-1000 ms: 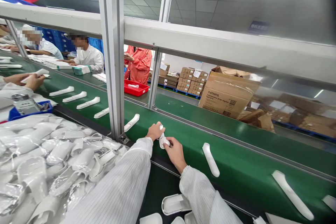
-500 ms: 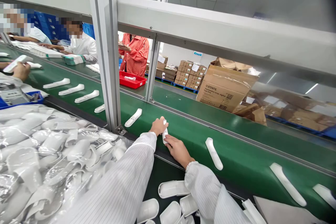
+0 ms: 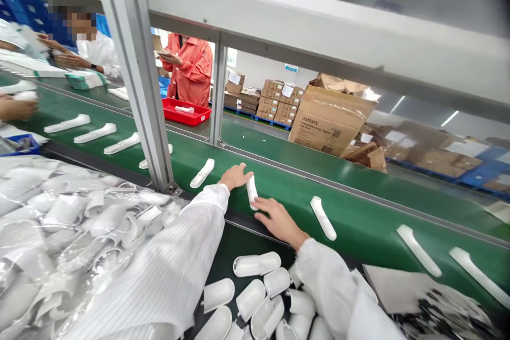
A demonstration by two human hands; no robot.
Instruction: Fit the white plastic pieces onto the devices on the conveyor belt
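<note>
Hands (image 3: 235, 176) (image 3: 281, 223) farther apart, pc. (image 3: 252, 191) across belt (image 3: 285, 191)

A casing (image 3: 252, 192) lies on the conveyor (image 3: 285, 188), 3 others (image 3: 323, 219) to its right, bagged parts (image 3: 79, 223) left.

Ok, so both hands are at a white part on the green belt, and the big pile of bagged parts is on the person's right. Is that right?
Not quite: the head view shows the pile of bagged parts on the person's left. The left hand and right hand are indeed at a white part on the green belt.
</note>
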